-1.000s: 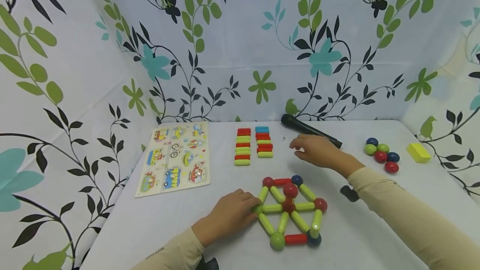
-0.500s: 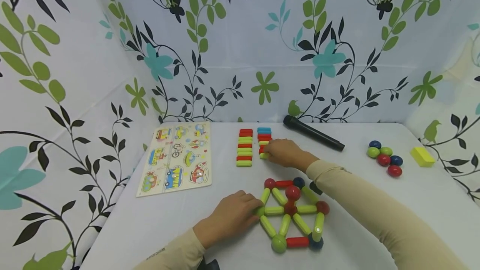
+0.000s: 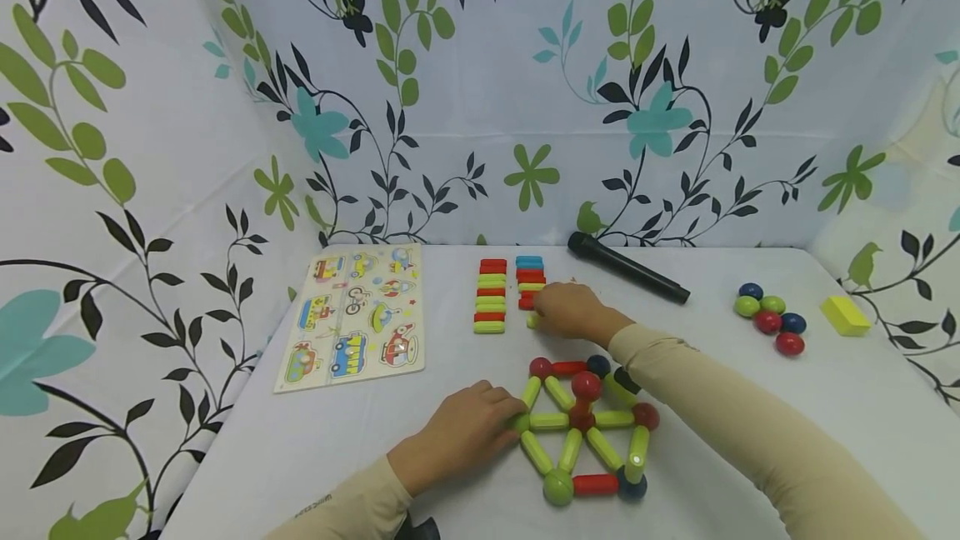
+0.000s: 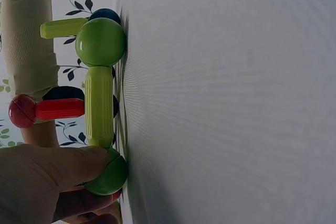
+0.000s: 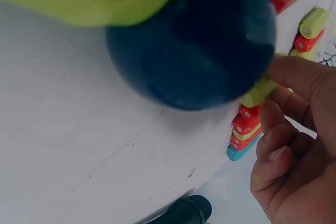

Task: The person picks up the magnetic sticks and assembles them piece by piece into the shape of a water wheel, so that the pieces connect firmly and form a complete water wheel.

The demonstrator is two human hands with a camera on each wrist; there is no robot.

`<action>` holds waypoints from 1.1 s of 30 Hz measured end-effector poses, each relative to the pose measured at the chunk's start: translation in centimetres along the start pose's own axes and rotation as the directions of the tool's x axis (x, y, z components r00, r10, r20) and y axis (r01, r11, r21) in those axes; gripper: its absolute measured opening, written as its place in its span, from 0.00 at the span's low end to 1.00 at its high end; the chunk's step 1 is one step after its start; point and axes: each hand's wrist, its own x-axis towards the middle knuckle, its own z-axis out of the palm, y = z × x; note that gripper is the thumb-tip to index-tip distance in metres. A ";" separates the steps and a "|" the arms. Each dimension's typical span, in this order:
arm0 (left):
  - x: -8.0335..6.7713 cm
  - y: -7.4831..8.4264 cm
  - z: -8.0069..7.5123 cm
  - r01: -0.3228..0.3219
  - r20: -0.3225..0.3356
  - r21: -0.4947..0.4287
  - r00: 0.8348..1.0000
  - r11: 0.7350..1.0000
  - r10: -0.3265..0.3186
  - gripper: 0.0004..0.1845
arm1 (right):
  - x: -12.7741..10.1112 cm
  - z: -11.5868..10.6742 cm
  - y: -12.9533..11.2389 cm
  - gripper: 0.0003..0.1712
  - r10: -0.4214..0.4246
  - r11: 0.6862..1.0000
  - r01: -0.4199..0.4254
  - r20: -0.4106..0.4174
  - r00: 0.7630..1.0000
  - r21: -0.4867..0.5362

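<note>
In the head view my left hand (image 3: pixel 468 432) holds the left green ball of a flat hexagonal frame of magnetic rods and balls (image 3: pixel 549 421). The left wrist view shows my thumb on that green ball (image 4: pixel 110 174), other fingers behind it. A short red rod stands up from the frame's centre, topped by a red ball (image 3: pixel 586 385); a yellow-green rod (image 3: pixel 635 461) rises from the near right blue ball. Beyond the frame, my right hand (image 3: pixel 573 312) pinches a yellow-green magnetic rod (image 5: pixel 257 94) at the near end of the right rod row (image 3: pixel 528 275).
Left of that row lies another row of red and yellow-green rods (image 3: pixel 491 292). A vehicle picture board (image 3: pixel 352 315) lies at the left. Behind my right hand is a black microphone (image 3: pixel 628 267). Several loose balls (image 3: pixel 768 322) and a yellow block (image 3: pixel 846 316) lie at the right.
My right hand has moved left from near the microphone to the right rod row and taken hold of its nearest yellow-green rod, now slightly apart from the row. My left hand stays at the green ball.
</note>
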 end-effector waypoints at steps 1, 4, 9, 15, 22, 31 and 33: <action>0.0 0.0 0.0 0.002 0.002 -0.003 1.000 1.000 -0.002 0.17 | -0.3 -0.2 0.1 0.10 -0.002 1.000 0.002 0.005 1.000 0.019; 0.0 0.0 0.0 0.004 0.008 -0.010 1.000 1.000 -0.004 0.17 | -1.9 -1.2 0.6 0.09 -0.004 0.994 0.003 0.005 1.000 0.113; 0.0 0.1 0.1 0.001 0.014 -0.017 1.000 1.000 -0.001 0.17 | -6.8 -3.4 1.7 0.08 0.004 0.937 0.017 -0.059 0.998 0.349; 0.0 0.2 -0.1 0.008 0.014 -0.027 1.000 1.000 -0.007 0.17 | -13.4 -5.4 2.3 0.11 0.010 0.819 0.028 -0.062 0.998 0.573; 0.0 0.1 -0.1 0.020 0.022 -0.037 1.000 0.999 -0.019 0.18 | -18.7 -5.5 0.9 0.15 -0.056 0.733 0.047 -0.009 0.998 0.679; 0.0 0.1 -0.1 0.018 0.018 -0.035 1.000 0.999 -0.018 0.18 | -20.4 -3.1 -0.4 0.15 -0.066 0.734 0.041 0.011 0.998 0.678; 0.0 0.1 -0.1 0.023 0.024 -0.039 0.999 0.999 -0.022 0.18 | -20.4 -2.9 -0.6 0.15 -0.057 0.732 0.033 0.013 0.998 0.681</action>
